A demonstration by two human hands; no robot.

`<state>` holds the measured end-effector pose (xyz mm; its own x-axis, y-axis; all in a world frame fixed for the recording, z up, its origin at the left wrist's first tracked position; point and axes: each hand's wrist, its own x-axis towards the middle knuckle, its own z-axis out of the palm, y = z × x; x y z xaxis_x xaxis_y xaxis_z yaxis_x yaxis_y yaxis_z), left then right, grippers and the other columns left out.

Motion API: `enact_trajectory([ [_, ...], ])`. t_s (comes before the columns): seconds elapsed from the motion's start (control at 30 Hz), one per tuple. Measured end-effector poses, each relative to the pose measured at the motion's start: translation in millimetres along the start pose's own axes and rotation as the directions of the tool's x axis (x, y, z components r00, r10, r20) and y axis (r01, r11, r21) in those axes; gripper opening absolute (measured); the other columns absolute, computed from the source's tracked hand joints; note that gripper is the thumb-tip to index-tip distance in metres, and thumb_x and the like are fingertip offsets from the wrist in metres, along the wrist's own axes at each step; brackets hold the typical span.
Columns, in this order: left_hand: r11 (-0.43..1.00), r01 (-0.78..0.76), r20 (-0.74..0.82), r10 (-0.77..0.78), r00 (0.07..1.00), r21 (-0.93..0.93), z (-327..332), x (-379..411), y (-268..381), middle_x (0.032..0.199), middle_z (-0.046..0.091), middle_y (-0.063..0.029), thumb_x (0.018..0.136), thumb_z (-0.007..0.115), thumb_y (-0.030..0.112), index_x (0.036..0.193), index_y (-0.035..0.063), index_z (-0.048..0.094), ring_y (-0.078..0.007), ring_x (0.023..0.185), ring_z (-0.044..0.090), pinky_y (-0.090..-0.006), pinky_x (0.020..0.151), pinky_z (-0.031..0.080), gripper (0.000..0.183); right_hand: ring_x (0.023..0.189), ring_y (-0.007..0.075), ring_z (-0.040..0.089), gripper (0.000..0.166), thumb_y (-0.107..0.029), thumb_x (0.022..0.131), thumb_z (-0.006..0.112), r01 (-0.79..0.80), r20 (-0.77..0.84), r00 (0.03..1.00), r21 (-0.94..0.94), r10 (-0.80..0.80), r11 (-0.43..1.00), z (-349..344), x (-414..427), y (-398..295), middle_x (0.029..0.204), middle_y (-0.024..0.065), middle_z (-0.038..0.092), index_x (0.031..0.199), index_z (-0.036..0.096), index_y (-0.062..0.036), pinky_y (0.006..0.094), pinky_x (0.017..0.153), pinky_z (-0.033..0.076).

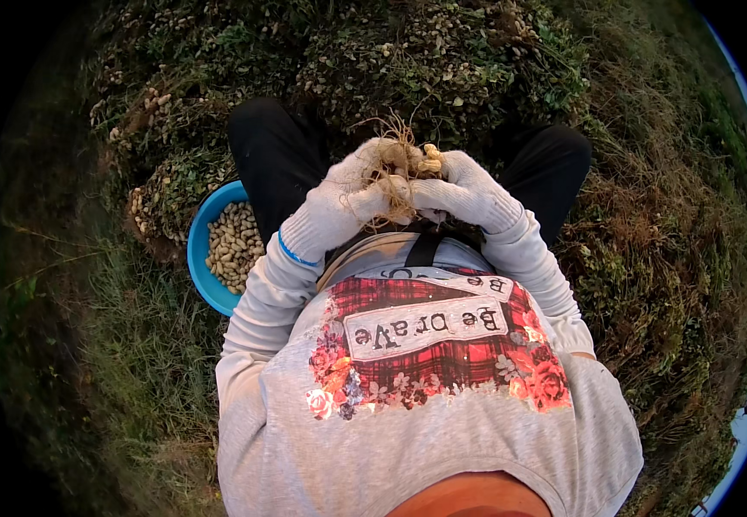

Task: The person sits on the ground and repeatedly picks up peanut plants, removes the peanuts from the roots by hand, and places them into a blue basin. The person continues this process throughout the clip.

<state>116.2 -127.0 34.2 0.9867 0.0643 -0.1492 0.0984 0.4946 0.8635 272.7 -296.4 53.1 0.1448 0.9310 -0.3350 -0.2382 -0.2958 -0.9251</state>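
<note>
My left hand (354, 190), in a white knitted glove with a blue cuff edge, is closed on a tangle of thin brown peanut roots (398, 158). Against it, in front of my waist, is my right hand (467, 187), gloved the same way, with peanut pods (431, 161) between its thumb and fingers. Whether these pods still hang on the roots I cannot tell. The fingertips of both hands are partly hidden by the roots and each other. A blue plastic basin (200, 258) beside my left knee holds many peanuts in their shells (234, 245).
Heaped peanut plants (412, 64) with pods lie beyond my bent knees. A smaller pile of plants (170, 194) lies beside the basin. Grass (147, 349) covers the ground at the left; dry stalks and uprooted plants (638, 258) spread along the right.
</note>
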Motion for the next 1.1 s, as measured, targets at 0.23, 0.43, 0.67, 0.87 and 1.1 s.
enact_trajectory([
  [0.23,0.892,0.058,0.05,-0.091,0.995,0.449,1.8,-1.1,24.9,0.126,0.067,-0.0123,0.095,0.075,0.016,0.133,-0.0001,0.058,-0.0161,0.106,0.066,-0.0338,0.093,0.056,0.045,0.07,0.0035,0.056,0.032,-0.031,0.095,0.079,0.093,-0.047,0.993,-0.194,-0.104,0.976,2.2,5.3,17.7,0.078,-0.002,0.066,0.105,0.075,-0.0007,0.0239,0.061,0.047],
  [0.43,0.996,0.02,-0.23,-0.04,0.972,-0.086,19.4,0.5,3.0,0.102,0.066,-0.0049,0.097,0.067,0.015,0.118,0.004,0.063,-0.0099,0.086,0.063,-0.028,0.077,0.055,0.025,0.078,0.0045,0.06,0.035,-0.029,0.094,0.078,0.012,-0.062,0.998,-0.085,-0.018,0.996,0.2,0.7,0.9,0.088,-0.0018,0.07,0.114,0.074,-0.0011,0.0239,0.069,0.05],
  [0.67,0.992,-0.12,-0.107,0.122,0.987,0.027,11.0,0.8,-1.4,0.112,0.07,-0.0071,0.096,0.068,0.008,0.12,0.0038,0.062,-0.0127,0.09,0.069,-0.0239,0.065,0.057,0.025,0.064,0.0049,0.058,0.03,-0.028,0.092,0.078,0.103,-0.114,0.986,-0.149,-0.12,0.983,2.4,2.5,6.7,0.075,-0.003,0.066,0.106,0.074,-0.0009,0.0234,0.058,0.048],
  [0.87,0.912,-0.407,-0.309,0.402,0.862,0.05,9.7,23.6,-27.5,0.098,0.071,-0.0042,0.106,0.064,0.022,0.111,-0.0003,0.066,-0.0113,0.084,0.067,-0.0266,0.072,0.055,0.023,0.061,0.0055,0.057,0.027,-0.029,0.095,0.075,0.109,-0.202,0.971,-0.113,-0.13,0.988,12.6,13.8,13.3,0.072,-0.0024,0.063,0.099,0.073,-0.0029,0.0237,0.056,0.047],
  [1.1,0.417,-0.257,-0.13,0.703,0.7,0.872,9.0,52.3,15.0,0.083,0.069,-0.0171,0.102,0.062,0.013,0.094,-0.0032,0.071,-0.0304,0.071,0.07,-0.0357,0.062,0.054,0.02,0.068,0.0083,0.06,0.03,-0.033,0.101,0.067,0.083,-0.31,0.938,-0.227,-0.152,0.97,16.4,19.4,-5.2,0.075,0.002,0.066,0.104,0.074,-0.0034,0.028,0.063,0.05],
])
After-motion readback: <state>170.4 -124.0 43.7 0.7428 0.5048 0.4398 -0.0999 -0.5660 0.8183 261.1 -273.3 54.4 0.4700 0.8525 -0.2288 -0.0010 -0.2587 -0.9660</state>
